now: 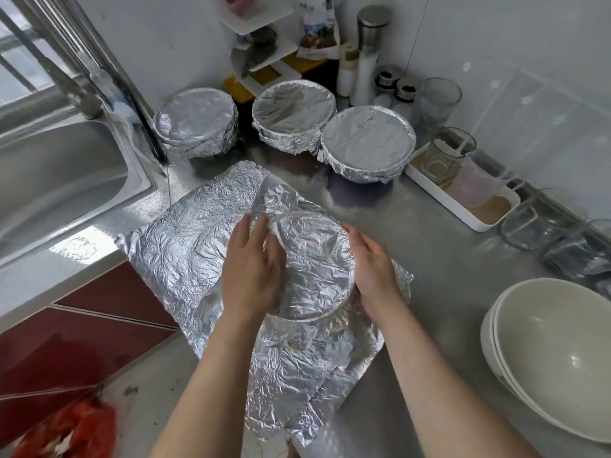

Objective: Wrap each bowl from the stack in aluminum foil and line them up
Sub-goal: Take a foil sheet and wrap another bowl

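silver crinkled foil sheet [185, 246] covers your round bowl [314, 266]; left hand [251, 272] and right hand [373, 262] press its sides, fingers straight, gripping nothing.

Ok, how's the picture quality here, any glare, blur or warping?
Head view: wide-angle warping bends the sink; glare flares off the foil sheet and steel counter; the red object at lower left is blurred; the left hand, right hand and bowl look fairly sharp.
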{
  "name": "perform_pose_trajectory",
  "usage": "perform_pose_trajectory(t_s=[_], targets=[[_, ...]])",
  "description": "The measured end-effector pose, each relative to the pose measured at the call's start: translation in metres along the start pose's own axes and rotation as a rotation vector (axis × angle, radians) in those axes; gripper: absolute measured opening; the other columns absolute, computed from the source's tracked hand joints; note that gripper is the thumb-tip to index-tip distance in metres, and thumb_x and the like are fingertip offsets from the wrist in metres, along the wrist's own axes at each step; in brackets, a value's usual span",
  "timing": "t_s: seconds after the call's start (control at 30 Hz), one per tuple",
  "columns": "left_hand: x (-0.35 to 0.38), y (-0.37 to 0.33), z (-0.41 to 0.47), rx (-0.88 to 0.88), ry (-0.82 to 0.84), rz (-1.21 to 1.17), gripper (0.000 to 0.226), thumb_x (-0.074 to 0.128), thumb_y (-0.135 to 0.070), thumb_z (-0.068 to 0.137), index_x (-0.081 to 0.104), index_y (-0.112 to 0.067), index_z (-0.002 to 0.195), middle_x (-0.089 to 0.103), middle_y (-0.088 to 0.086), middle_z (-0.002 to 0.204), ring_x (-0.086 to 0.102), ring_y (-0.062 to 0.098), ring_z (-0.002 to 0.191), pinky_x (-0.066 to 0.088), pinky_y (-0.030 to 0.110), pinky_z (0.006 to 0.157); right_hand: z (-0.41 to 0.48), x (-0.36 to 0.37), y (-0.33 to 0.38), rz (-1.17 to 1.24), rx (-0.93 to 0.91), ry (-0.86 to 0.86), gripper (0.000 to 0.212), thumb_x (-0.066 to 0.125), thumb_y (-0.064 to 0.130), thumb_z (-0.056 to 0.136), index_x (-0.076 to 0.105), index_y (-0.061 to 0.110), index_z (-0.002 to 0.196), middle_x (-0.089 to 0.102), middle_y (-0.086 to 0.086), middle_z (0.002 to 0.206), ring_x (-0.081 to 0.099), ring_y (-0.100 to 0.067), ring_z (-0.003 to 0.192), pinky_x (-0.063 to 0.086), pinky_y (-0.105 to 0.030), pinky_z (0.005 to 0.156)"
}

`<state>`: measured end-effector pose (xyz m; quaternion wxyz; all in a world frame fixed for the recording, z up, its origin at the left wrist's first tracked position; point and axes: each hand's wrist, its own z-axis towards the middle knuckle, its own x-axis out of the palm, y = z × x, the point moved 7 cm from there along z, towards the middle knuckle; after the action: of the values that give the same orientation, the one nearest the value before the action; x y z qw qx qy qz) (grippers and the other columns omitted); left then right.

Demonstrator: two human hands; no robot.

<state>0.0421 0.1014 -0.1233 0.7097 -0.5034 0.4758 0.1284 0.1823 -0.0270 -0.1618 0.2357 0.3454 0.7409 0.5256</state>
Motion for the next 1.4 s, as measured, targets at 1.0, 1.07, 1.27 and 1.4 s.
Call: perform_pose_trajectory(t_s=[1.0, 1.07, 1.27, 1.4], targets=[[-0.022, -0.046, 0.026, 0.166, 0.071, -0.052, 0.042, 0.037, -0.029, 0.105, 0.045, -0.02, 0.145, 0.053, 0.004, 0.142, 0.052, 0.022, 0.123, 0.041, 0.033, 0.098, -0.036, -0.006, 0.016, 0.246, 0.041, -0.311, 0.042, 0.04, 0.033, 0.104, 0.043, 0.019, 0.144, 0.045, 0.014, 0.133, 0.044, -0.002, 0.123, 0.035, -0.013, 0.095], [-0.015, -0.048, 0.032, 0.174, 0.139, 0.035, 0.039, 0.039, -0.027, 0.103, 0.049, -0.019, 0.14, 0.062, 0.005, 0.128, 0.057, 0.021, 0.103, 0.042, 0.03, 0.081, -0.047, -0.005, 0.006, 0.251, 0.05, -0.358, 0.04, 0.04, 0.03, 0.104, 0.043, 0.023, 0.144, 0.044, 0.016, 0.134, 0.043, 0.0, 0.122, 0.035, -0.008, 0.089], [0.016, -0.035, 0.015, 0.147, 0.209, 0.124, 0.042, 0.035, -0.032, 0.104, 0.046, -0.016, 0.141, 0.054, 0.005, 0.137, 0.052, 0.023, 0.118, 0.041, 0.033, 0.089, -0.063, 0.0, -0.013, 0.154, 0.064, -0.349, 0.038, 0.038, 0.026, 0.105, 0.044, 0.023, 0.142, 0.042, 0.019, 0.129, 0.04, 0.002, 0.123, 0.031, -0.015, 0.098], [0.02, -0.032, 0.011, 0.183, 0.126, 0.175, 0.045, 0.038, -0.032, 0.101, 0.048, -0.015, 0.141, 0.05, 0.007, 0.144, 0.047, 0.028, 0.13, 0.037, 0.049, 0.107, -0.055, -0.006, -0.006, -0.091, -0.014, -0.342, 0.039, 0.039, 0.026, 0.104, 0.047, 0.023, 0.141, 0.048, 0.014, 0.14, 0.044, 0.0, 0.124, 0.034, -0.02, 0.108]])
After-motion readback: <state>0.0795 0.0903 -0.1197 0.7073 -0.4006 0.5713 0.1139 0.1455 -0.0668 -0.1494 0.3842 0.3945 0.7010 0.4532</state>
